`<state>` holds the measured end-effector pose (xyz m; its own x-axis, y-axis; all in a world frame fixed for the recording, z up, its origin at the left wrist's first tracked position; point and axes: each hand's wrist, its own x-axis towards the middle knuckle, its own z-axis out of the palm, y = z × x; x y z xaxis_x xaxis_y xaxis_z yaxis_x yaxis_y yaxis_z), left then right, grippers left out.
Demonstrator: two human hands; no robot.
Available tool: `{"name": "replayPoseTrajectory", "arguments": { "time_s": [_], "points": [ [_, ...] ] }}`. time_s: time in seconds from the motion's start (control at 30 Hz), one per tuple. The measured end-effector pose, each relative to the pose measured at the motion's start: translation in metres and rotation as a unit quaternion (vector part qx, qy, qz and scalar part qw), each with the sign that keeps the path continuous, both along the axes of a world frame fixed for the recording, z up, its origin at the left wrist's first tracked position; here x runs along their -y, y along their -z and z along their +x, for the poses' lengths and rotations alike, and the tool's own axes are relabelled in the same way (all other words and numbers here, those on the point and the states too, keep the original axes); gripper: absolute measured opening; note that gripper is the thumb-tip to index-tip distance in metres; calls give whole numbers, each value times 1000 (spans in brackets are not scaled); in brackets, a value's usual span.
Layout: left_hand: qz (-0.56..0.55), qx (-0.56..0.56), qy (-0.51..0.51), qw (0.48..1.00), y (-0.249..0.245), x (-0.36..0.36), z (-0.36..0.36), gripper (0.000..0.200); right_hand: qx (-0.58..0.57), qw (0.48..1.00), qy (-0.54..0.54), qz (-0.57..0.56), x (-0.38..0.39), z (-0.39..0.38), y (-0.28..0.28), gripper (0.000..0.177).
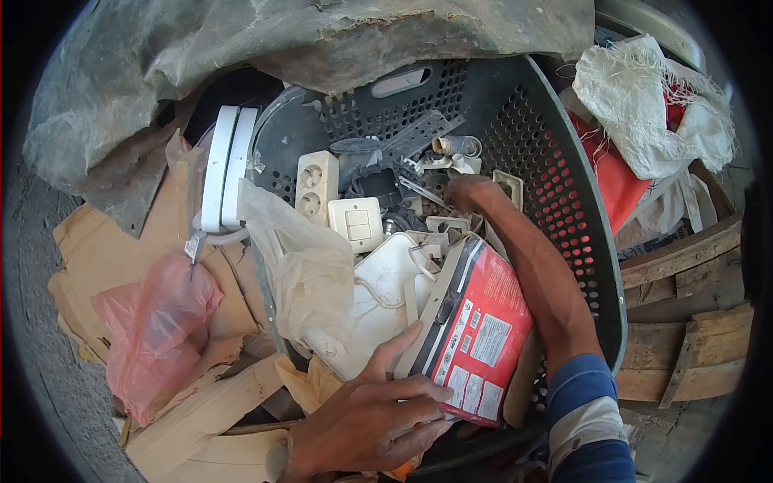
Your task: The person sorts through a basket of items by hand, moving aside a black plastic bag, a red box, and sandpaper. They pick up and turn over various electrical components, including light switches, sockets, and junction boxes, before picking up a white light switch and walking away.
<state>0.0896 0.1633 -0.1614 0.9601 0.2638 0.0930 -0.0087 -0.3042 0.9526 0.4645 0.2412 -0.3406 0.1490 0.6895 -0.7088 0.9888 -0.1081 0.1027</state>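
Observation:
My left hand [374,423] grips the lower end of a red printed box [487,334], its thumb along the near edge and fingers across the front. The box lies tilted over the contents of a dark perforated plastic basket [592,266]. Deep in the basket, my right hand [471,193] reaches down among small parts; its fingers are mostly hidden. Left of it sit a double wall socket [316,185] and a white two-button wall switch [355,224]. A metal-and-white cylindrical fitting [457,146] lies just beyond the right hand. Under the box rests a white plastic panel [386,278] with a thin cord.
A clear plastic bag [298,258] drapes over the basket's left side. Two white curved pieces [229,169] stand beside it. Flattened cardboard [105,249] and a pink bag [165,330] lie left. A grey tarp [266,40] overhangs the back; wooden boards [684,354] are right.

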Motion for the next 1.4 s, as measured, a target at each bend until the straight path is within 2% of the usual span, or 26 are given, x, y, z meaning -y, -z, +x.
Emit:
{"name": "replayPoseTrajectory", "arguments": {
  "time_s": [0.2,0.23,0.27,0.3,0.43,0.5,0.6,0.63,0.77,0.83,0.97,1.07,1.13,1.23,1.33,1.4],
  "points": [
    [-31,-7,-2,999,0,4,-4,19,58,998,-14,-24,3,-6,-2,30],
    [-33,-6,-5,999,-3,3,-3,19,58,998,-16,-26,5,0,12,30],
    [-35,-10,-1,999,-8,1,-2,19,1,999,-30,10,8,10,32,31],
    [-34,-13,3,999,-9,0,-1,19,-57,996,-44,49,5,5,29,32],
    [-26,13,-14,999,2,3,-4,19,-61,997,-26,43,8,-2,14,40],
    [-17,32,-18,999,5,4,-3,22,-55,998,-27,-31,0,3,10,49],
    [-18,12,-18,1000,3,3,-3,19,-96,995,40,-2,6,-5,-32,55],
    [-19,13,-19,1000,3,3,-3,19,-91,993,35,-74,-3,-2,-31,60],
    [-31,9,-17,999,3,3,-3,20,-147,981,81,-103,-2,-4,-48,61],
    [-34,6,-16,999,3,3,-3,20,-177,966,110,-151,-2,-3,-46,70],
    [-25,9,-17,1000,3,3,-3,19,-125,982,73,-119,0,-5,-24,64],
    [-19,18,-12,1000,4,2,-3,19,-86,989,60,-101,-2,-12,-28,59],
    [-20,23,-7,1000,4,2,-3,19,-25,999,1,-36,-2,-18,-29,58],
    [-22,21,-15,999,4,3,-3,19,-39,997,42,-52,-5,-26,-54,58],
    [-29,16,-11,999,1,2,-2,19,-40,996,41,-68,-6,-40,-80,53],
    [-30,11,-20,999,-7,1,0,20,-21,997,20,-72,-7,-39,-76,50]
  ]
}}
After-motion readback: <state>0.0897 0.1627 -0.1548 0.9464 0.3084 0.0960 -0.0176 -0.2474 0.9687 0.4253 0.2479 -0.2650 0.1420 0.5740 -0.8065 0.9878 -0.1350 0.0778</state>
